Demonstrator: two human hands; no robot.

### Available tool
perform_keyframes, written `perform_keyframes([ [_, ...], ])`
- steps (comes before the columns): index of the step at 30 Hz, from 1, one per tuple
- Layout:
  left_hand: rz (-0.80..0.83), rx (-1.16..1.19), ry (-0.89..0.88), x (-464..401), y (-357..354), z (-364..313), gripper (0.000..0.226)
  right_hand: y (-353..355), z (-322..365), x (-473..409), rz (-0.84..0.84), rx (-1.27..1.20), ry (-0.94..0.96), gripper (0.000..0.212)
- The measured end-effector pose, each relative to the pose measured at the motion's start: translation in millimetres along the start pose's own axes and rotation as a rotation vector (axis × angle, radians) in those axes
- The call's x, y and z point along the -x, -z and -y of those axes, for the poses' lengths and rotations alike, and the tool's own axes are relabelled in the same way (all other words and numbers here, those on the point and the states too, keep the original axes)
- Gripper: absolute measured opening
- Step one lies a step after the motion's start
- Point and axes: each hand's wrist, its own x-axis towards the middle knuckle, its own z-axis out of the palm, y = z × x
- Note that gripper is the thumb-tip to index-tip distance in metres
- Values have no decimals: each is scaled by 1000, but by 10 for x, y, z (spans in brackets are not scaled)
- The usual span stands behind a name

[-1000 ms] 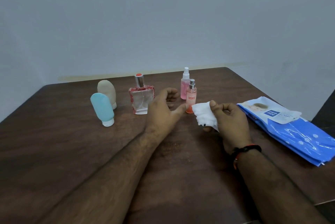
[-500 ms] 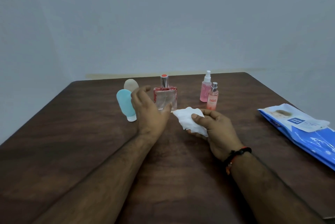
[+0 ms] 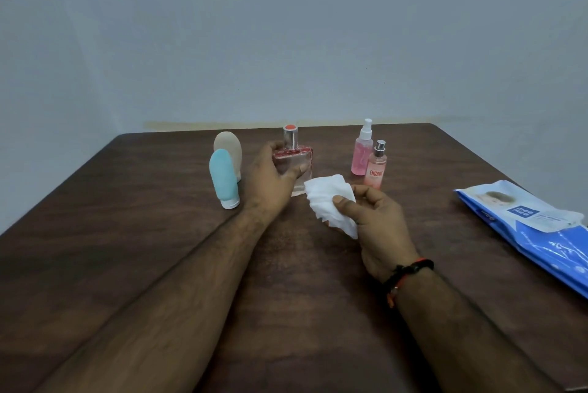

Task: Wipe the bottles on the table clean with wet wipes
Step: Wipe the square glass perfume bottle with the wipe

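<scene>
Left hand [image 3: 270, 179] has reached the perfume bottle [image 3: 294, 163], hiding its side.

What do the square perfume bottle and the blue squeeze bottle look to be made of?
Square perfume bottle, gripped by the left hand: apparently clear glass, see-through walls, with a shiny metallic neck. Blue squeeze bottle: probably soft silicone or plastic, opaque matt surface without glare, with a white cap at its base.
</scene>
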Motion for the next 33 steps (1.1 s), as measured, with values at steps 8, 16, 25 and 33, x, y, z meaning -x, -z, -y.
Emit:
perform_keyframes([
  [8,301,390,226,385,486,-112,55,-34,-20,61,-124,213,389,20],
  [16,314,836,453,545,582,-21,52,-408,-94,188,-114,581,749,30],
  [25,464,1226,519,564,620,-85,47,-516,-244,194,263,971,759,47],
  [33,440,1163,483,514,659,-29,71,-477,-315,133,536,1176,1169,37],
])
